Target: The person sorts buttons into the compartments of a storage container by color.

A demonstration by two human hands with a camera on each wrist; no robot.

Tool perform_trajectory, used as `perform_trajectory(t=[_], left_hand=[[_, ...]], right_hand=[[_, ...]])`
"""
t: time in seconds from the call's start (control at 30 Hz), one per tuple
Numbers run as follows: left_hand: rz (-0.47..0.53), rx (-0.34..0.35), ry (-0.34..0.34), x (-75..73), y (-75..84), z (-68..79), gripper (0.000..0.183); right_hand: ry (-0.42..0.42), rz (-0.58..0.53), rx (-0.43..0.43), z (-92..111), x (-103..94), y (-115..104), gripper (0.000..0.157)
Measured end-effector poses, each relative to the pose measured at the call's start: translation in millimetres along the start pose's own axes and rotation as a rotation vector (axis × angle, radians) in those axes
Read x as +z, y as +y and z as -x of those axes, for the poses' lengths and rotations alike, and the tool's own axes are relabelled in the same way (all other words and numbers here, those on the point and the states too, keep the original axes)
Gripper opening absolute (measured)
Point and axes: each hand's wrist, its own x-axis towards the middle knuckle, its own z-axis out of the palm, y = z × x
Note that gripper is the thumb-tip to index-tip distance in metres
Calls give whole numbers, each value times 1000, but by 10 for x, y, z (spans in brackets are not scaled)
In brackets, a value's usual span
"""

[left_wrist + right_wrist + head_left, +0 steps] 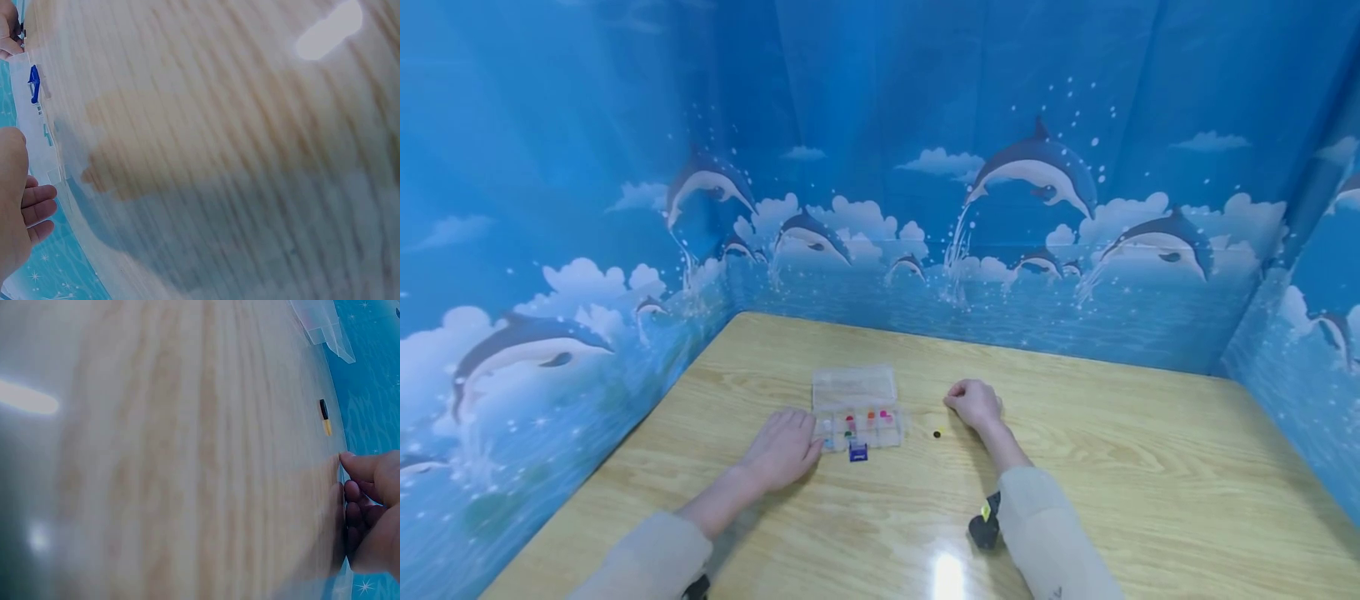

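A clear plastic compartment box lies with its lid raised at the back, small red, orange, pink and green pieces in several compartments. My left hand rests at the box's left end, its fingers relaxed. To the right of the box, my right hand is low over the table with fingers curled and thumb near the forefinger. Whether anything small is between those fingertips is too fine to see. Between box and right hand lie a small black piece and a yellow piece, end to end in the right wrist view.
A dark blue tab with pale lettering is at the box's front edge. The wood-grain table reaches back to a blue curtain printed with dolphins. A black strap piece hangs at my right sleeve.
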Motion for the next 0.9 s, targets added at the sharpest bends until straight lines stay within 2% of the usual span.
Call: perform_trajectory(t=[0.33, 0.6, 0.9], left_hand=[[1, -11, -13, -3, -4, -9, 25], [5, -28, -46, -11, 13, 3, 28], [-8, -16, -18, -13, 15, -1, 28]], right_hand=[[-35, -23, -5, 7, -46, 15, 10], [-85, -86, 9, 40, -74, 33, 11], [-118, -173, 22, 40, -119, 33, 11]])
